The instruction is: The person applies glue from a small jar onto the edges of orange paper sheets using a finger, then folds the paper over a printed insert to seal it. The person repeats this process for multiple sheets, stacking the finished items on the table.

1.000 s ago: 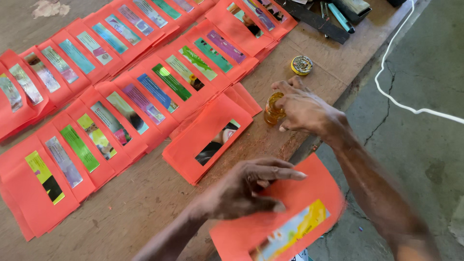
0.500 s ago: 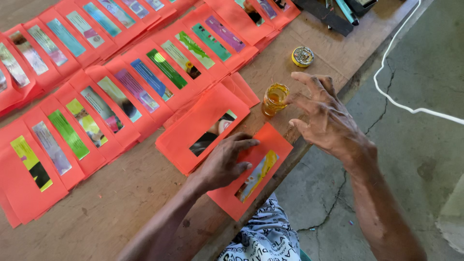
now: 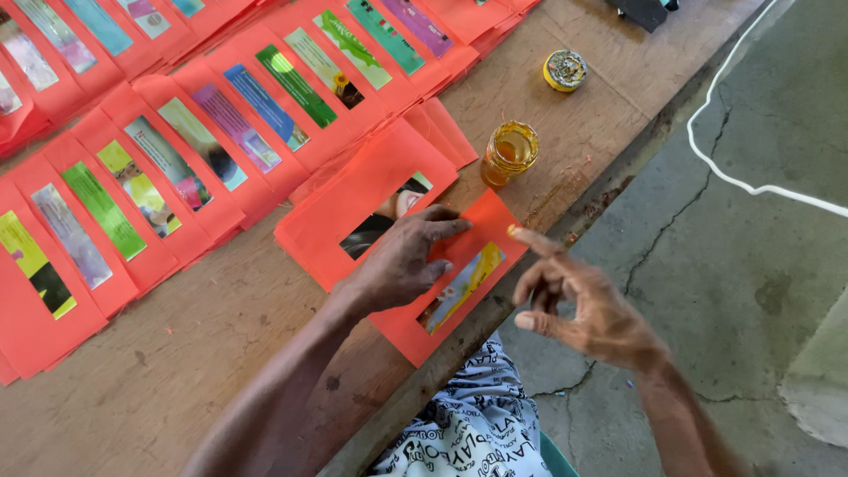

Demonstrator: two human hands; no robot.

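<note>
Rows of flat orange paper cards [image 3: 168, 177], each with a slanted colourful picture strip, overlap across the upper left of a rough wooden table [image 3: 177, 371]. At centre, the left hand [image 3: 402, 261] presses spread fingers flat on one orange card [image 3: 459, 278] at the table edge. The right hand [image 3: 579, 300] hovers beside it, fingers loosely spread, empty. Above stands a small round glass jar [image 3: 510, 152] of yellow liquid.

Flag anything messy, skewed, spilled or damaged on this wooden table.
Nothing is damaged. The small glass jar of yellow glue stands open, its yellow lid lying apart. The right hand has a yellow dab on its forefinger. The orange card under the left hand overhangs the wooden table edge.
</note>
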